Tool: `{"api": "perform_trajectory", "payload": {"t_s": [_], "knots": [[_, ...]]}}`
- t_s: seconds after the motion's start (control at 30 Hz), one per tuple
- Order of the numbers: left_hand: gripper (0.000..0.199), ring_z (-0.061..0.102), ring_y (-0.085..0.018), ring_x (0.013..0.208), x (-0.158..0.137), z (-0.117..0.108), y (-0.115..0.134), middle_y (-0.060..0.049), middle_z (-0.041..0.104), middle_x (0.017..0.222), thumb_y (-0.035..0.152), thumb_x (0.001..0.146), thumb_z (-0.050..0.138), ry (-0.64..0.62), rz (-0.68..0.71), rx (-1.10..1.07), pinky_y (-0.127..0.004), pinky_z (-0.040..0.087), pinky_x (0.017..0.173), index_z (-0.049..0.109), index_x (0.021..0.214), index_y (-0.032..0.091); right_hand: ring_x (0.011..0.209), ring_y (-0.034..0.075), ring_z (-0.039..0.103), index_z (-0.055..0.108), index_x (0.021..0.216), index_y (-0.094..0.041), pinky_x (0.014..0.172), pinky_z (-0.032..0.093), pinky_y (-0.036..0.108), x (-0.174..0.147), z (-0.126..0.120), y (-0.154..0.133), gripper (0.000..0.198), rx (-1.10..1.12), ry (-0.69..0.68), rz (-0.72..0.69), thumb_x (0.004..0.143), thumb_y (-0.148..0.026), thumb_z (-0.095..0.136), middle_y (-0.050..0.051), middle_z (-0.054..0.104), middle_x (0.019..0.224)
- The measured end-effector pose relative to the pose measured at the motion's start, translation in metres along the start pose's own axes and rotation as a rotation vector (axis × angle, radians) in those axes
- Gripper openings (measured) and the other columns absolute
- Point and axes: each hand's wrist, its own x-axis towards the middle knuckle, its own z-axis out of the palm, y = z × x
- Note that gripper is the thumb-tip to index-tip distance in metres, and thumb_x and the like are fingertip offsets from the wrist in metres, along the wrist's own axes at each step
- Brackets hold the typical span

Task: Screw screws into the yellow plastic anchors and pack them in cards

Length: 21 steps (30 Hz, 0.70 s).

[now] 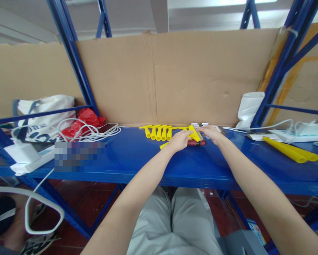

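Observation:
My left hand [179, 140] is closed around a yellow scraper [194, 133], its wide flat head tilted up above the blue shelf. Beside that head, my right hand [212, 133] has its fingers bent inward; whatever they pinch is too small to make out. Under the hands lies a screwdriver-like tool with a dark red handle [197, 143], partly covered by the left hand. Left of them, several yellow scrapers [160, 132] lie side by side, hollow handle ends toward me. Small items [200, 124] behind the hands are partly hidden.
Two long yellow tapered tubes [291, 150] lie at the right, near a white power strip [304, 136]. A white pouch [250, 109] leans at the back. Coiled white cables [95, 132], a red plastic bag [86, 122] and a cloth bag [46, 113] fill the left. Another person's leg shows lower left.

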Motion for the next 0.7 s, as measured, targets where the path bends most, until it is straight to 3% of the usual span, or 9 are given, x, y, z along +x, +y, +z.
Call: {"api": "perform_trajectory", "payload": {"t_s": [0.1, 0.3, 0.43, 0.57, 0.7], "knots": [[0.032, 0.059, -0.02, 0.111, 0.0, 0.001, 0.001, -0.009, 0.063, 0.121, 0.016, 0.089, 0.047, -0.019, -0.001, 0.007, -0.036, 0.043, 0.1, 0.059, 0.119, 0.016, 0.082, 0.018, 0.062, 0.069, 0.071, -0.011, 0.074, 0.045, 0.026, 0.013, -0.008, 0.001, 0.017, -0.185, 0.155, -0.045, 0.076, -0.02, 0.056, 0.009, 0.07, 0.084], [0.032, 0.059, -0.022, 0.111, -0.001, -0.001, 0.003, -0.011, 0.063, 0.12, 0.018, 0.089, 0.047, -0.05, -0.038, 0.017, -0.035, 0.045, 0.098, 0.06, 0.119, 0.016, 0.084, 0.02, 0.065, 0.073, 0.088, -0.009, 0.073, 0.045, 0.025, 0.041, -0.035, 0.0, 0.027, -0.49, 0.189, -0.066, 0.075, -0.015, 0.051, 0.011, 0.072, 0.089], [0.033, 0.059, -0.022, 0.111, -0.002, -0.006, 0.007, -0.01, 0.063, 0.121, 0.019, 0.09, 0.047, -0.069, -0.058, 0.027, -0.035, 0.044, 0.099, 0.06, 0.12, 0.017, 0.098, 0.025, 0.063, 0.074, 0.097, -0.016, 0.081, 0.046, 0.03, 0.039, -0.047, 0.017, 0.031, -0.759, 0.251, -0.049, 0.078, -0.02, 0.05, 0.012, 0.071, 0.099], [0.032, 0.058, -0.022, 0.112, -0.003, -0.008, 0.008, -0.009, 0.062, 0.123, 0.019, 0.089, 0.048, -0.082, -0.079, 0.033, -0.034, 0.045, 0.098, 0.061, 0.119, 0.019, 0.107, 0.032, 0.058, 0.076, 0.088, -0.022, 0.084, 0.047, 0.039, 0.027, -0.049, 0.034, 0.024, -0.98, 0.178, 0.005, 0.076, -0.03, 0.056, 0.013, 0.069, 0.103], [0.033, 0.058, -0.022, 0.113, -0.003, -0.008, 0.007, -0.009, 0.061, 0.123, 0.018, 0.089, 0.047, -0.086, -0.086, 0.042, -0.035, 0.045, 0.098, 0.06, 0.119, 0.019, 0.106, 0.032, 0.058, 0.076, 0.085, -0.022, 0.083, 0.048, 0.039, 0.025, -0.048, 0.037, 0.02, -1.016, 0.071, 0.033, 0.074, -0.027, 0.06, 0.012, 0.069, 0.101]]}}
